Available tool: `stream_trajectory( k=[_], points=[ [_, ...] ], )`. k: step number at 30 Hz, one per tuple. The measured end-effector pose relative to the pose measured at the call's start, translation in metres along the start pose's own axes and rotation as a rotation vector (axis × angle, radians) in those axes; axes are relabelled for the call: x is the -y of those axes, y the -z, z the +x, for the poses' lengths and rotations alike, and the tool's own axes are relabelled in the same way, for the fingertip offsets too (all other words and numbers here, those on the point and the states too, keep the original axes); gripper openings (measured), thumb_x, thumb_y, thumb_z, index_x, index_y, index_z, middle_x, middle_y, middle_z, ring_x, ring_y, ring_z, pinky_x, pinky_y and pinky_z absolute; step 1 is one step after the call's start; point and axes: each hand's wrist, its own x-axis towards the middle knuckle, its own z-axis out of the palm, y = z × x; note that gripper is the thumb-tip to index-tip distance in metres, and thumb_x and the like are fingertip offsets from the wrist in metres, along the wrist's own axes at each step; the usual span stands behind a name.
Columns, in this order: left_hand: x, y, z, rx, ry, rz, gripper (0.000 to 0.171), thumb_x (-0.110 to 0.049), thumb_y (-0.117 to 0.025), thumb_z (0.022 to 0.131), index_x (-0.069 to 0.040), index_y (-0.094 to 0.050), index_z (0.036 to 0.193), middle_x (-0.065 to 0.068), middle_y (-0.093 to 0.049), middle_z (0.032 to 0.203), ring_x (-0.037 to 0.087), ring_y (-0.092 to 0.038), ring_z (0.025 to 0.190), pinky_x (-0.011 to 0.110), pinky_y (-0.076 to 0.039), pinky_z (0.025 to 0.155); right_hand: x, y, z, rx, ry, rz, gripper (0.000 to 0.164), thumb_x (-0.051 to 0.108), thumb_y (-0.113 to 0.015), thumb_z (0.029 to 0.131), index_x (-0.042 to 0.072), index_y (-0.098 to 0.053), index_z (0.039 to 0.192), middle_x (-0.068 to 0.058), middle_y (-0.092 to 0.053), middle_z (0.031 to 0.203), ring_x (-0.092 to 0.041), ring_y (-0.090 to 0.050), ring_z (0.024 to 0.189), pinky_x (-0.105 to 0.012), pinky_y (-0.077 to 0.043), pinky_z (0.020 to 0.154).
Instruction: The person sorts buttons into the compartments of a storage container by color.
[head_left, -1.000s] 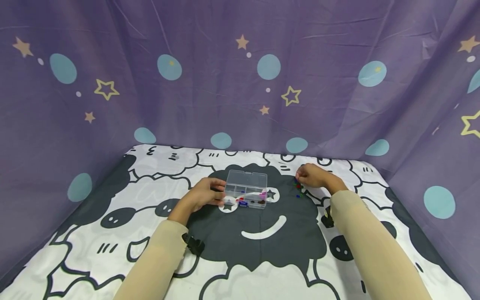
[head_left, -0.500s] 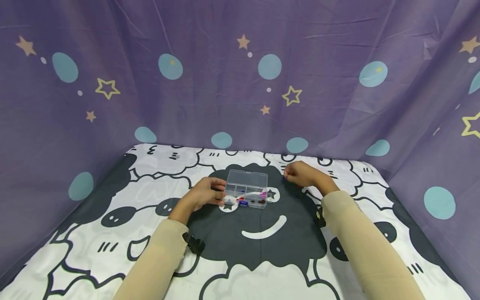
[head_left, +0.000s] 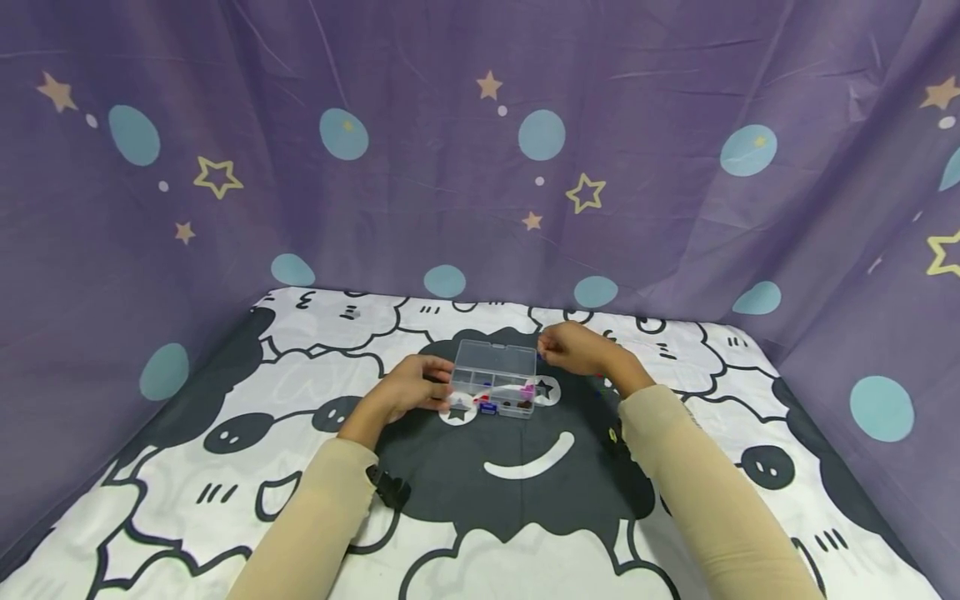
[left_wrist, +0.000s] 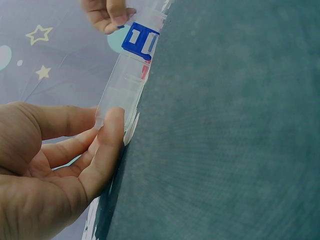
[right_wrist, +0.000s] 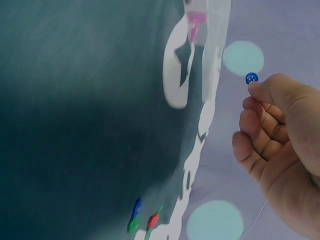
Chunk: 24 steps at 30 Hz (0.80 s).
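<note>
A clear plastic compartment box (head_left: 495, 360) rests on the dark patch of the cloth, its lid raised at the back. My left hand (head_left: 408, 385) holds its left end; in the left wrist view the fingers (left_wrist: 111, 131) and thumb grip the edge. A blue latch (left_wrist: 140, 42) sits on the front. Inside are small red, pink and dark pieces. My right hand (head_left: 577, 346) is just off the box's back right corner, above the cloth. Thumb and forefinger pinch a small blue button (right_wrist: 252, 78), seen in the right wrist view, the other fingers curled.
Several loose buttons lie on the cloth to the right, among them a blue one (right_wrist: 137, 206), a green one (right_wrist: 133, 224) and a red one (right_wrist: 153, 220). A purple curtain (head_left: 420, 167) hangs behind the cartoon-sheep cloth (head_left: 517, 500).
My right hand has moved left from the loose buttons to beside the box, carrying the blue button. My left hand and the box have stayed in place.
</note>
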Motion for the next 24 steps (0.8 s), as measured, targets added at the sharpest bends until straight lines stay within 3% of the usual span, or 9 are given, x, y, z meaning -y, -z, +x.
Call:
stream_trajectory(
  k=[7, 15, 24],
  points=[
    [-0.001, 0.000, -0.001, 0.002, 0.002, 0.003, 0.049, 0.010, -0.064, 0.096, 0.005, -0.052, 0.143, 0.025, -0.052, 0.132, 0.031, -0.066, 0.103, 0.037, -0.065, 0.082, 0.017, -0.003, 0.009, 0.011, 0.069, -0.006, 0.011, 0.000, -0.058, 0.098, 0.001, -0.069, 0.095, 0.005, -0.058, 0.074, -0.007, -0.047, 0.064, -0.027, -0.047, 0.062],
    [-0.001, 0.000, 0.000, 0.001, 0.005, 0.000, 0.049, 0.011, -0.063, 0.096, 0.005, -0.052, 0.143, 0.025, -0.052, 0.132, 0.030, -0.066, 0.102, 0.037, -0.065, 0.082, 0.033, -0.013, 0.018, 0.028, 0.106, -0.030, 0.012, 0.000, -0.060, 0.098, 0.004, -0.071, 0.096, 0.003, -0.061, 0.080, -0.007, -0.049, 0.067, -0.028, -0.053, 0.070],
    [-0.002, -0.001, -0.001, -0.004, 0.006, 0.002, 0.048, 0.011, -0.063, 0.096, 0.005, -0.052, 0.143, 0.025, -0.052, 0.132, 0.031, -0.067, 0.103, 0.037, -0.065, 0.082, 0.045, -0.022, 0.029, 0.044, 0.156, -0.057, 0.014, -0.003, -0.060, 0.096, 0.003, -0.070, 0.088, 0.003, -0.053, 0.075, -0.005, -0.040, 0.059, -0.025, -0.043, 0.063]
  ],
)
